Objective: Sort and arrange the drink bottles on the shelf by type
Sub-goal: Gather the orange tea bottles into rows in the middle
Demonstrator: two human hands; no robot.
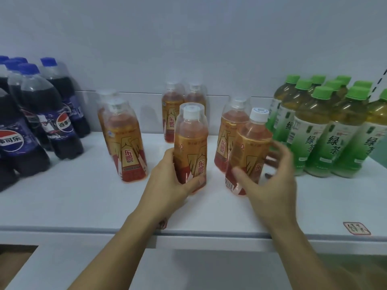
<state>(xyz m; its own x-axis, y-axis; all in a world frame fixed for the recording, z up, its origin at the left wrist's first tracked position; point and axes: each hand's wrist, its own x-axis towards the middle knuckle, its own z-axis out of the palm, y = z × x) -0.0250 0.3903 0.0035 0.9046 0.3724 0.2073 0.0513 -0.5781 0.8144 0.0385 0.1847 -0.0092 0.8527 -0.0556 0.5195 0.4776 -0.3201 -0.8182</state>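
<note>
Centre of frame: the left hand [173, 185] grasps an upright orange-labelled clear plastic drink bottle with a clear overcap [191, 147], thumb across its lower front; just right of it, the right hand [270, 178] curls loosely about a tilted orange-labelled bottle with a bare white cap [249, 151], thumb at its base, fingers behind, contact unclear. Both stand on the white shelf [83, 201], with bare surface between them and its front edge. Further orange bottles [125, 141] stand behind; dark cola bottles with blue caps [41, 114] crowd the left edge, green-capped tea bottles [326, 130] the right
</note>
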